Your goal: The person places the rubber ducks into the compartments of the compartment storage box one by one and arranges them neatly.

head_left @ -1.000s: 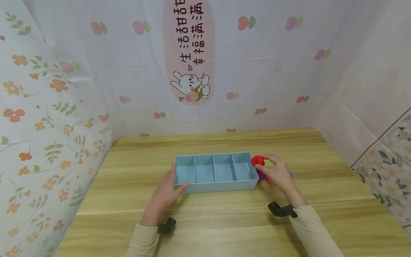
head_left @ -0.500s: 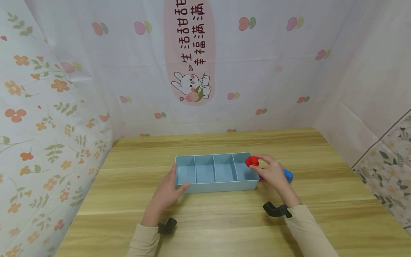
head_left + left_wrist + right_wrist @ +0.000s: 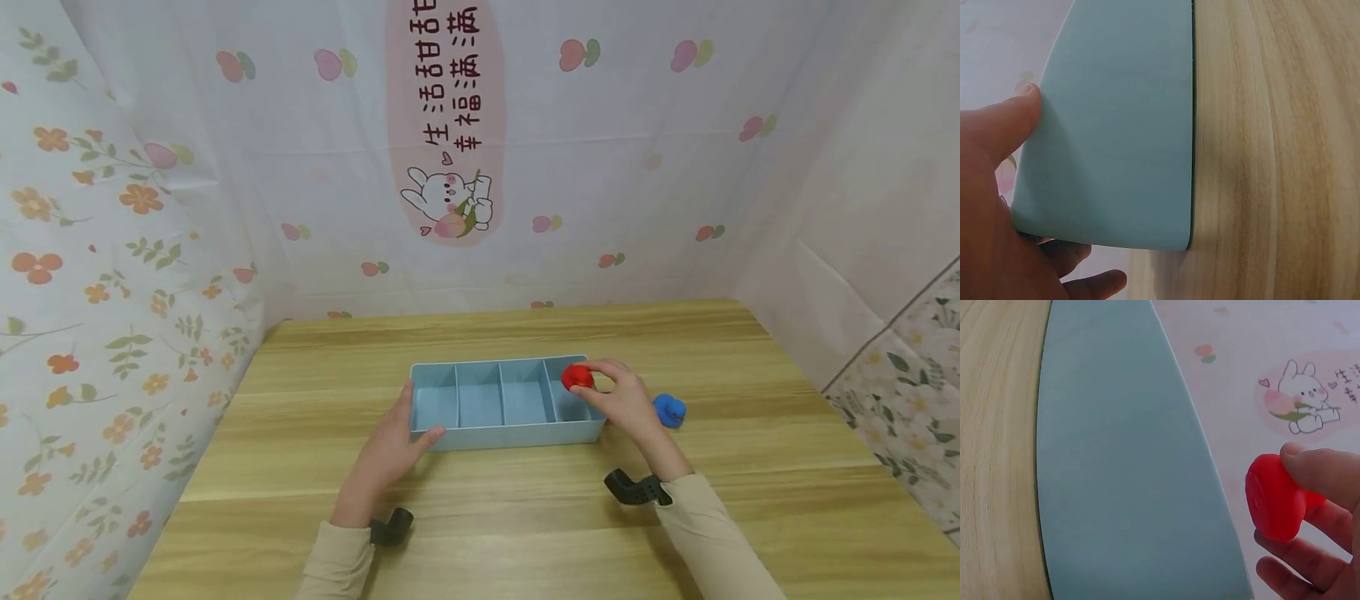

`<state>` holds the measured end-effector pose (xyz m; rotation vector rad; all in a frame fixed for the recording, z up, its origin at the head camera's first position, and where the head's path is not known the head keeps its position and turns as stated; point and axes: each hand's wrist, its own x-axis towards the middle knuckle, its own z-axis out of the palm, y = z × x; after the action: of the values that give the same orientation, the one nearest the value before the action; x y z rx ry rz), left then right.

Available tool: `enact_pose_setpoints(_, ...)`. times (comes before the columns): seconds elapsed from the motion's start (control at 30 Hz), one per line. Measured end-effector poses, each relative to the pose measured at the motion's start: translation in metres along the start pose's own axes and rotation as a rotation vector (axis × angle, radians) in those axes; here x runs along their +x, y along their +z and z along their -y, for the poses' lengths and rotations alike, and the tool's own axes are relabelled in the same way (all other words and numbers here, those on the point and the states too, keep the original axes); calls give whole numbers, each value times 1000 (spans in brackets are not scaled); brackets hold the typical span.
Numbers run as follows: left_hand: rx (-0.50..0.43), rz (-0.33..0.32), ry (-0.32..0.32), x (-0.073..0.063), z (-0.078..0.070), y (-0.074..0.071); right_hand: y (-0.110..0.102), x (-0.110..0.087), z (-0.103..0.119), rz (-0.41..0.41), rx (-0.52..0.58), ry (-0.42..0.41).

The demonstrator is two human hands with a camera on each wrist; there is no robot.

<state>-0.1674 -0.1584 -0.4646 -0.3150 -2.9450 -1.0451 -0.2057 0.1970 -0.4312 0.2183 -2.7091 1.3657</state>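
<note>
A pale blue box (image 3: 510, 437) with a row of open compartments sits on the table. My left hand (image 3: 386, 442) holds its left end, thumb at the front rim and fingers along the end wall; in the left wrist view the thumb (image 3: 1019, 115) lies against the rim. Above the rightmost compartment, my right hand (image 3: 626, 404) pinches a red rounded toy (image 3: 577, 377) between thumb and fingers. The right wrist view shows this smooth red toy (image 3: 1275, 500) higher than the box's rim, with a smaller part of it behind the thumb.
A small blue toy (image 3: 669, 411) lies on the wooden table (image 3: 510, 517), right of the box and beyond the right wrist. Patterned cloth (image 3: 315, 167) hangs behind the table and along its sides. Each wrist wears a black mount (image 3: 637, 488).
My right hand has carried the red toy left from beside the box to over its rightmost compartment. The blue toy has come into full view. The left hand stays put.
</note>
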Motion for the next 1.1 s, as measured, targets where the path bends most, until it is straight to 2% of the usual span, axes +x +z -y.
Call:
enact_pose_setpoints(0.27, 5, 10, -4, 1, 1, -1, 9, 3, 2, 1, -34, -29)
enact_pose_setpoints(0.67, 8, 14, -1, 1, 2, -1, 26, 4, 8, 47, -31, -56)
enact_pose_setpoints(1.1, -2, 21, -22, 1, 1, -1, 30, 4, 14, 43, -83, -83)
